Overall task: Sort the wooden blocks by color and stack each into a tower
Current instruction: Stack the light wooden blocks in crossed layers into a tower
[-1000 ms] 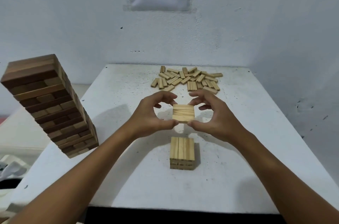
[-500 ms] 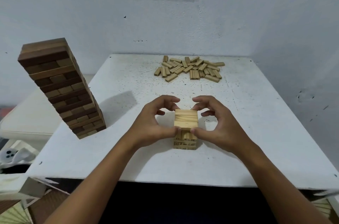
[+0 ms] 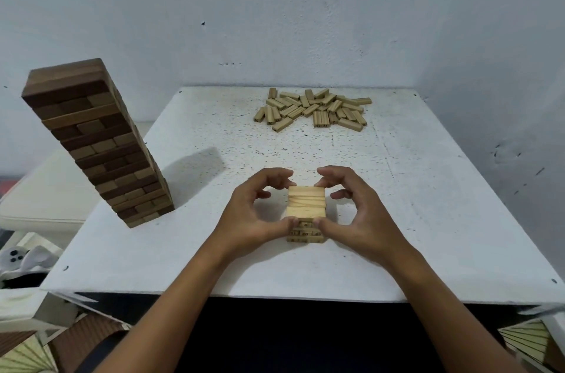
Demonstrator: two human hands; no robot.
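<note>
at the left of the frame a tall dark block tower (image 3: 97, 143) stands on the white table (image 3: 428, 219). at lower centre the left hand (image 3: 256, 216) and right hand (image 3: 360, 216) curl round the top layer of a short light block stack (image 3: 306, 207), pinching it between thumbs and fingers. loose light blocks (image 3: 315, 109) lie scattered at upper centre right.

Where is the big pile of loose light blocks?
In the head view, the pile of loose light blocks lies at the far end of the white table, near the wall, well beyond both hands and the small light tower.
</note>
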